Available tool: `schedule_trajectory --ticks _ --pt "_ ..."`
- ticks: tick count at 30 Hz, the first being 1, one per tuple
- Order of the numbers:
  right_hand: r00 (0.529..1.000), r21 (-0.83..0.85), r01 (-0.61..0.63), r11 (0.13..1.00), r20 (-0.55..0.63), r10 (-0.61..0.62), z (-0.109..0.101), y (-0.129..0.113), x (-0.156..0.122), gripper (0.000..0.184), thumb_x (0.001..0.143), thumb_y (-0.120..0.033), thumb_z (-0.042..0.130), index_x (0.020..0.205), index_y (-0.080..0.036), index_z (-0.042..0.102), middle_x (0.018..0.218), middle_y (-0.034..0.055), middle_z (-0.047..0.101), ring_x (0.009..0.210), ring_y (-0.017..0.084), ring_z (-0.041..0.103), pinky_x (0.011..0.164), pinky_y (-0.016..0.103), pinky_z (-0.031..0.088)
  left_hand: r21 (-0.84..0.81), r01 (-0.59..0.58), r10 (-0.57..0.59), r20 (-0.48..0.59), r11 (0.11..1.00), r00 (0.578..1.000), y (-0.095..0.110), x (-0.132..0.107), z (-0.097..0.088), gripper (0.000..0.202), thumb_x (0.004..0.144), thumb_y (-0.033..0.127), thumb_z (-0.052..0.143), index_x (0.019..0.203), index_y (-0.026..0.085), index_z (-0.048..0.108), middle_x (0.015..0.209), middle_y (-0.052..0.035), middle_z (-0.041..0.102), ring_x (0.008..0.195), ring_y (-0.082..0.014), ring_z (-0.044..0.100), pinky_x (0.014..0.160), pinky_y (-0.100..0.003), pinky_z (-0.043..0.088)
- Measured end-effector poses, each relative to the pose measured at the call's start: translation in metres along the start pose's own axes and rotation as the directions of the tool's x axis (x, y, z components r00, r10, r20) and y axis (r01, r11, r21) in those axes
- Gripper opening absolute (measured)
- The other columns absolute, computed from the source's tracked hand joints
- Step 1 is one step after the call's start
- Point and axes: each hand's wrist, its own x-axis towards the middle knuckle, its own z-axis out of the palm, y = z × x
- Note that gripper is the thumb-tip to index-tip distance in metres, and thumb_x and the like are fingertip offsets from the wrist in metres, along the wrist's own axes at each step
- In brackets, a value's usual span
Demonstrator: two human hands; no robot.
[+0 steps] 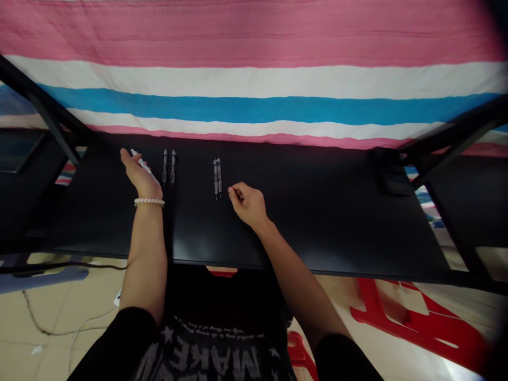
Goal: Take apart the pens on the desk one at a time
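Note:
My left hand (137, 173) is at the left of the black table, turned on its side, closed around a white pen (145, 166) that runs slantwise along it. Just right of it, two dark pens (165, 168) with clear barrels lie parallel, a small gap between them. Farther right, another two pens (216, 177) of the same look lie close together, side by side. Next to this pair rests my right hand (248, 203), its fingers curled in and no object visible in them; it is apart from the pens.
The black table (317, 211) has a dark box-like object (392, 172) at its right end, by the metal frame. A striped cloth (254, 106) hangs along the back edge. Below are a red stool (416, 317) and cables (79, 330) on the tiled floor.

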Motion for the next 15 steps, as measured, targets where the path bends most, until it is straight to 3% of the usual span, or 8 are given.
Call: schedule_trajectory --ticks 4,8,11,15 --pt "1.000 0.004 -0.020 1.000 0.017 0.020 0.001 0.000 0.001 0.027 0.098 -0.037 0.049 0.085 -0.020 0.064 0.066 0.0006 0.061 0.058 0.013 0.054 0.060 0.027 0.038 0.044 0.025 -0.025 -0.010 0.999 1.000 0.000 -0.009 0.012 0.041 0.089 0.062 0.049 0.091 0.022 0.058 0.114 -0.0091 0.064 0.119 -0.0247 0.058 0.095 -0.035 0.046" --pt "0.998 0.046 0.003 0.999 0.057 -0.006 -0.002 -0.003 0.000 0.023 0.096 -0.035 0.054 0.108 -0.020 0.067 0.079 0.0016 0.066 0.064 0.013 0.057 0.066 0.028 0.046 0.158 -0.088 0.088 0.007 0.983 0.996 -0.001 -0.023 0.018 0.039 0.087 0.059 0.053 0.087 0.020 0.057 0.102 -0.0088 0.064 0.108 -0.0244 0.061 0.087 -0.034 0.048" --pt "0.988 -0.001 0.095 0.995 0.124 -0.095 -0.006 -0.007 0.000 0.036 0.096 -0.040 0.059 0.127 -0.025 0.064 0.104 0.0064 0.067 0.084 0.017 0.062 0.073 0.029 0.050 0.214 -0.152 0.149 0.029 0.965 0.988 -0.002 -0.033 0.021 0.034 0.086 0.053 0.057 0.081 0.020 0.058 0.089 -0.0069 0.063 0.095 -0.0217 0.062 0.083 -0.032 0.047" --pt "0.964 -0.122 0.181 0.976 0.220 -0.151 -0.007 -0.010 0.001 0.034 0.096 -0.047 0.059 0.122 -0.027 0.068 0.115 0.0094 0.062 0.103 0.024 0.059 0.072 0.031 0.050 0.265 -0.153 0.139 0.071 0.952 0.988 -0.003 -0.035 0.021 0.030 0.086 0.051 0.060 0.081 0.021 0.059 0.082 -0.0040 0.061 0.086 -0.0196 0.060 0.078 -0.030 0.046"
